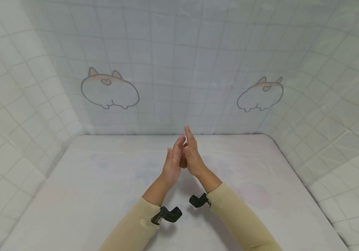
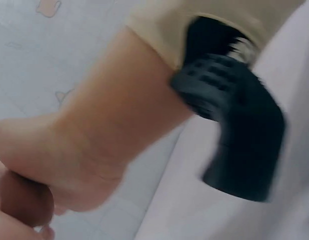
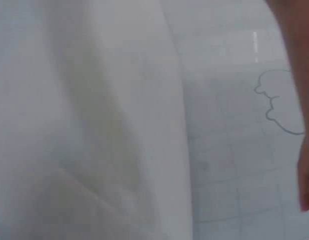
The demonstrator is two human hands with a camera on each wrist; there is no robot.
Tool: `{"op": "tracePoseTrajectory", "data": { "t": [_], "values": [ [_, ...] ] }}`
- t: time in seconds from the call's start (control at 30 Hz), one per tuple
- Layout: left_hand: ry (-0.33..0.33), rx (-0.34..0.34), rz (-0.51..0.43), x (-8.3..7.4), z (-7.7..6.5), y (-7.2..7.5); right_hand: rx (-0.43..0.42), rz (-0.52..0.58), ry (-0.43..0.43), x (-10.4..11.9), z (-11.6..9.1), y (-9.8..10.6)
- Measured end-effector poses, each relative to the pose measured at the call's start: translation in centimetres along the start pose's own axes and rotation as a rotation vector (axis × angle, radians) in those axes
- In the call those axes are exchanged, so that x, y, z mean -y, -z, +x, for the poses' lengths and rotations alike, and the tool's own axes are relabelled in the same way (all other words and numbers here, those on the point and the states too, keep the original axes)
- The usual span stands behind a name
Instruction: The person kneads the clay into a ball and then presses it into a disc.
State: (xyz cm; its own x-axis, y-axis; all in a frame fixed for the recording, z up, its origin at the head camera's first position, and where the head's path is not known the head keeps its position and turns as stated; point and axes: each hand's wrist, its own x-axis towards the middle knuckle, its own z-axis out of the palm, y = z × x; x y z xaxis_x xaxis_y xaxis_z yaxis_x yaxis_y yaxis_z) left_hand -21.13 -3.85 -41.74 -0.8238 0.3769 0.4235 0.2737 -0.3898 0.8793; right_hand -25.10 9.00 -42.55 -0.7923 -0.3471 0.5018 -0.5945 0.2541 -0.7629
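Observation:
A smooth, brown ball (image 1: 183,162) sits between the two palms, only its lower side showing in the head view. My left hand (image 1: 173,161) lies against it from the left, its fingers extended and pointing away from me. From the other side my right hand (image 1: 194,157) covers it, also with straight fingers. In the left wrist view the brown ball (image 2: 27,200) shows at the lower left, under the heel of the right hand (image 2: 64,160). Only a strip of skin and a fingertip (image 3: 305,185) appear at the right edge of the right wrist view.
Both hands are above a pale table (image 1: 104,188) with faint coloured prints. White gridded sheets with dog drawings (image 1: 110,90) stand behind it and at both sides. Black camera mounts (image 1: 170,214) stick out from both sleeve cuffs.

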Motion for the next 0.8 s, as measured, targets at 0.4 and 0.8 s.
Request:
{"op": "tracePoseTrajectory", "data": {
  "t": [0.4, 0.8],
  "values": [
    [-0.012, -0.188, 0.198, -0.9, 0.9, 0.4, 0.083, 0.081, 0.07, 1.2, -2.0, -1.6],
    [0.212, -0.216, 0.286, 0.9, 0.9, 0.9, 0.031, 0.154, 0.25, 3.3, -2.7, -1.8]
  ]
}}
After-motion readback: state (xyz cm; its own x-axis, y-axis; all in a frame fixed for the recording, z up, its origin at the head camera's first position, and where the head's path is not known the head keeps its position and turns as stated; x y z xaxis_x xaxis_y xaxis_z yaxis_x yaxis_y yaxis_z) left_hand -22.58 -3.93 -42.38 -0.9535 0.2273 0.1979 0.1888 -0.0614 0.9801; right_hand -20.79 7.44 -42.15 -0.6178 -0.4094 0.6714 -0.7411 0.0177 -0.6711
